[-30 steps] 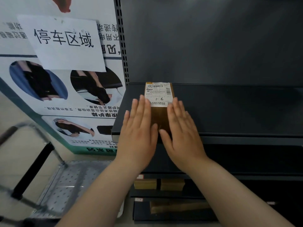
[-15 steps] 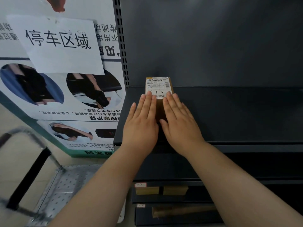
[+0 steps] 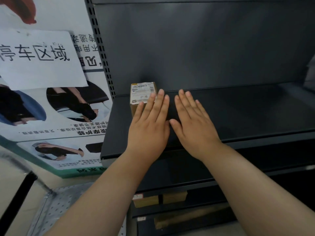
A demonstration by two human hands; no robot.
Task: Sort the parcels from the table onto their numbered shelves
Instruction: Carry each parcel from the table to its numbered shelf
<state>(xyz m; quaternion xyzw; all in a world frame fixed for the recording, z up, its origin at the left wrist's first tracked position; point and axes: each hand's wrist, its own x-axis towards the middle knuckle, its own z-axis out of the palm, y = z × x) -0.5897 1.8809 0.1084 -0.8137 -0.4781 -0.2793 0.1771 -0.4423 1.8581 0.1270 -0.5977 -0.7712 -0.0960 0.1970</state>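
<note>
At the nine o'clock end of the dark shelf (image 3: 238, 114), pushed back against the rear panel (image 3: 204, 48): a small brown parcel (image 3: 142, 99), lying flat, white label (image 3: 140, 91) facing up, its handwritten number partly hidden and not readable. Covered at its five o'clock corner by the left hand (image 3: 150, 128), palm down, grip wide and holding nothing, fingers (image 3: 160, 103) straight and close together, tips over the label's edge. Cannot tell whether pressing on the parcel or only hovering above it.

Just beside, at three o'clock, the right hand (image 3: 194, 128), likewise flat and palm down over bare shelf, grip wide, clear of the parcel, thumb almost meeting the left thumb.

Further out, at six o'clock under the forearms, lower shelves (image 3: 204, 184) with two brown boxes (image 3: 145, 200) side by side and a longer box (image 3: 187, 218) one level down. At nine o'clock, a slotted post (image 3: 100, 48), then a poster (image 3: 51, 120) with a paper sign (image 3: 37, 58) stuck over it. At seven o'clock, down on the floor, a perforated metal trolley deck (image 3: 59, 210) with a black handle (image 3: 15, 201).
</note>
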